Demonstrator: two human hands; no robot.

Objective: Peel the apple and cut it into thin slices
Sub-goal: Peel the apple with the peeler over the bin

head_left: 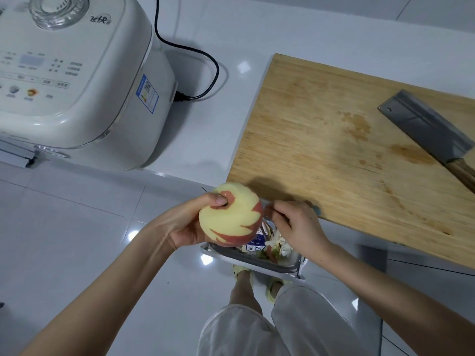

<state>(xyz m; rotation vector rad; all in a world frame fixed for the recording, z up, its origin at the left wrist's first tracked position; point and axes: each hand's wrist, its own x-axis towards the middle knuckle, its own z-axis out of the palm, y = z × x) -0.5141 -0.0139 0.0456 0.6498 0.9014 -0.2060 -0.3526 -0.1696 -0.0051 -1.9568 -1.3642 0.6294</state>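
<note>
1. Apple [231,217] gripped in the left hand [180,227], thumb pressed into the stem dimple, fingers clamped round the fruit; mostly bare flesh, with jagged red skin low down and along the side facing the right fingers.
2. Right hand [295,224] just beside the apple, fingers [280,214] curled tight on a thin tool, probably a peeler [316,209], mostly hidden, only a teal end showing past the knuckles.
3. Judged as late peeling: roll the fruit within the left fingers to bring the red band round toward the right fingers.
4. Take shallow, overlapping strokes, directed away from the left thumb; keep pressure light to spare flesh.
5. Work over the bin [257,263] directly below both sets of fingers, for falling peel.
6. Leave the cleaver [424,129] flat on the cutting board [347,150] on the counter [205,111], well beyond the right fingers, until done with every red patch.
</note>
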